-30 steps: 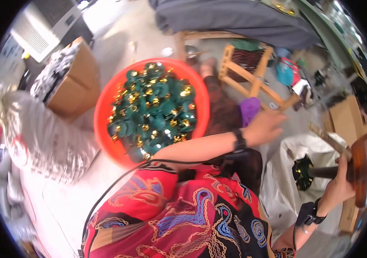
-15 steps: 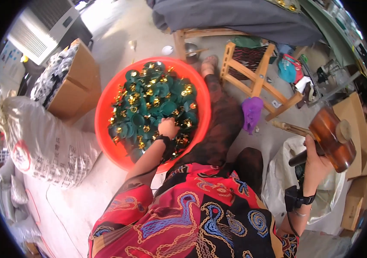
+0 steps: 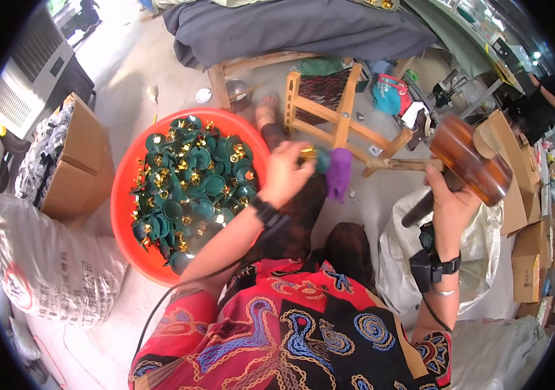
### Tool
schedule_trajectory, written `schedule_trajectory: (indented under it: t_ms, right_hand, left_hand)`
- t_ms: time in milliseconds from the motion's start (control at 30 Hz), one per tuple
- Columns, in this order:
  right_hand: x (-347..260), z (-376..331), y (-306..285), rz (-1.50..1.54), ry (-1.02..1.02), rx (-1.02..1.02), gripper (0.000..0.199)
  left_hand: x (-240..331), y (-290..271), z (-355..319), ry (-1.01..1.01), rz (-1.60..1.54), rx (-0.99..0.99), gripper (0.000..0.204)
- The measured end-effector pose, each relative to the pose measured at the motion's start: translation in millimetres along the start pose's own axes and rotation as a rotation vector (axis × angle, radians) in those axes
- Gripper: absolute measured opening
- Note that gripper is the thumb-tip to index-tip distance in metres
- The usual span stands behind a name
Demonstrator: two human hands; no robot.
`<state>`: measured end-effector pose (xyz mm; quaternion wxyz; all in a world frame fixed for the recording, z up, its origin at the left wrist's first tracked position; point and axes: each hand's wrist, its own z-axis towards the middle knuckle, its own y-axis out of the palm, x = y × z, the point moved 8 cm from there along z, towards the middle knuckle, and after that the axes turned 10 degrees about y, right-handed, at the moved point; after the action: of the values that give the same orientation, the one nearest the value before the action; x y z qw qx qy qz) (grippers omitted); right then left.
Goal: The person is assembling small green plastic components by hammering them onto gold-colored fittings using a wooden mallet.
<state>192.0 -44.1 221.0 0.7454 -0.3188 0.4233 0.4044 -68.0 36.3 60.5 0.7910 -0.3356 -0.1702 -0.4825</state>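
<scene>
Pinching a green-and-gold piece (image 3: 318,158), the left hand (image 3: 285,174) is raised just outside the right edge of the red basin (image 3: 122,211), fingers drawn in on it; blur hides their exact hold. The right hand (image 3: 456,207) is curled, with thumb against the wooden-handled mallet (image 3: 472,161), whose amber head lies beyond the fingers; a dark rod (image 3: 418,209) slants out below. Whether the rod belongs to the mallet or is gripped separately, I cannot tell.

As I judge it, the step in hand is handling one piece taken singly from the basin while the mallet is at the ready. A next move would call for a steady pinch on that piece, and for fingers well away from the mallet's head.

Many more green-and-gold pieces (image 3: 199,156) fill the basin to near its rim. Just right of the held piece hangs or lies a purple cloth (image 3: 338,172), below the wooden folding frame (image 3: 341,123). A strip of floor (image 3: 363,218) shows between that cloth and the white sack's (image 3: 389,260) left edge, giving the hands some room; the sack's mouth lies beneath the right hand, with cardboard (image 3: 516,172) close beyond.
</scene>
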Motion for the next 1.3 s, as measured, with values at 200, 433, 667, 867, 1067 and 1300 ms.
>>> schedule_trajectory:
  t_ms: [200,433,667,867,1067,1300]
  right_hand:
    - [16,15,38,0.037,0.028,-0.113,0.033]
    - [31,27,87,-0.136,-0.098,-0.302,0.028]
    - [28,27,110,-0.385,-0.190,-0.313,0.019]
    - [-3,47,100,-0.607,-0.265,-0.334,0.025]
    - [-137,63,25,-0.175,-0.332,-0.013,0.022]
    - [-27,75,60,-0.686,-0.280,-0.273,0.025]
  left_hand:
    - [11,71,12,0.041,-0.044,-0.140,0.037]
    - [10,76,14,0.009,-0.034,-0.179,0.035]
    - [14,72,14,-0.001,-0.054,-0.167,0.032]
    - [15,75,15,0.002,0.005,-0.176,0.022]
    - [15,70,15,-0.013,-0.051,-0.113,0.015]
    - [11,78,13,0.007,-0.008,-0.162,0.011]
